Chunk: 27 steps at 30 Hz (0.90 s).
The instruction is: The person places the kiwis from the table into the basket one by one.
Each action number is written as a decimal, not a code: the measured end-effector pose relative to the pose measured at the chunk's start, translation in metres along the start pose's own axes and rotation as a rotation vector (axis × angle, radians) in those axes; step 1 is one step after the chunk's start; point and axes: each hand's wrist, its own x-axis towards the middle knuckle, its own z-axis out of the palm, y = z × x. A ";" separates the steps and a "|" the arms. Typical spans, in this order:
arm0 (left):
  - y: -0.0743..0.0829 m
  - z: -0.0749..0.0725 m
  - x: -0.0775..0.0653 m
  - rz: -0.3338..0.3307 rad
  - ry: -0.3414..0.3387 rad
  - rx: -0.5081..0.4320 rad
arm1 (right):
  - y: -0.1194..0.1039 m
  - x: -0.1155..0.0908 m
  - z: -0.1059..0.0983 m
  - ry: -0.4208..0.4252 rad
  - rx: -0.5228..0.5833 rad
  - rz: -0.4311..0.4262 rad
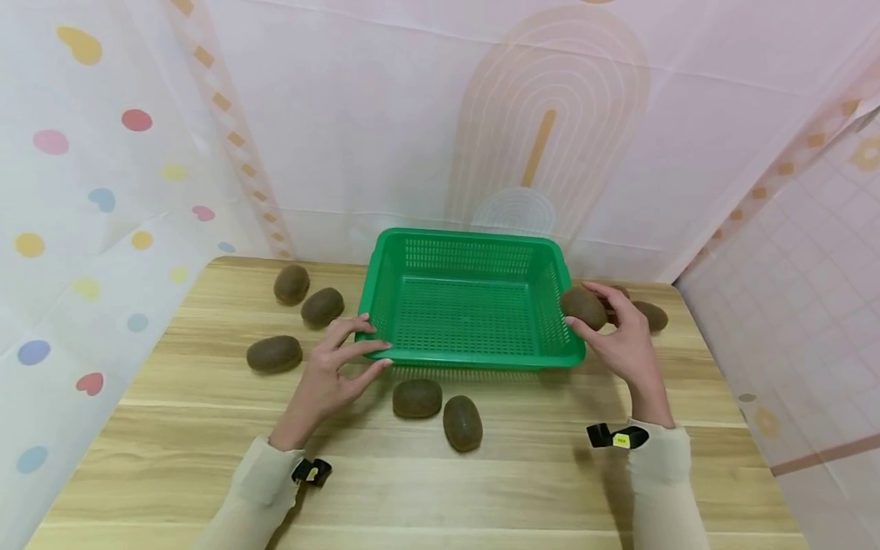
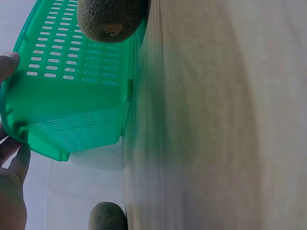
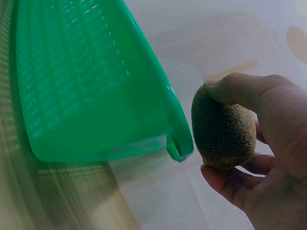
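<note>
A green plastic basket (image 1: pixel 474 359) stands at the back of the table. My left hand (image 1: pixel 337 374) grips its front left corner, thumb at the front rim and fingertips over the edge; the left wrist view shows the thumb (image 2: pixel 8 66) against the outer wall. With thumb and fingers, my right hand (image 1: pixel 626 336) holds a brown fuzzy kiwi (image 1: pixel 583 307) beside the basket's right rim. In the right wrist view this kiwi (image 3: pixel 223 132) is raised, just outside the rim. Two more kiwis lie behind that hand, one partly hidden and the other (image 1: pixel 650 315) further right.
Two kiwis, one wide (image 1: pixel 417 399) and one upright in view (image 1: pixel 463 423), lie in front of the basket. On the left are three others (image 1: pixel 292 285) (image 1: pixel 322 308) (image 1: pixel 274 354). A patterned cloth (image 1: pixel 385 114) hangs behind the wooden table (image 1: pixel 522 489).
</note>
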 end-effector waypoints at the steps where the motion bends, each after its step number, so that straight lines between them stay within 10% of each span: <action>1: 0.000 0.000 0.000 0.000 0.000 -0.001 | -0.001 0.000 0.002 -0.006 0.004 -0.004; 27: 0.001 -0.001 0.000 -0.016 -0.007 -0.010 | -0.024 0.019 0.022 -0.163 -0.091 -0.113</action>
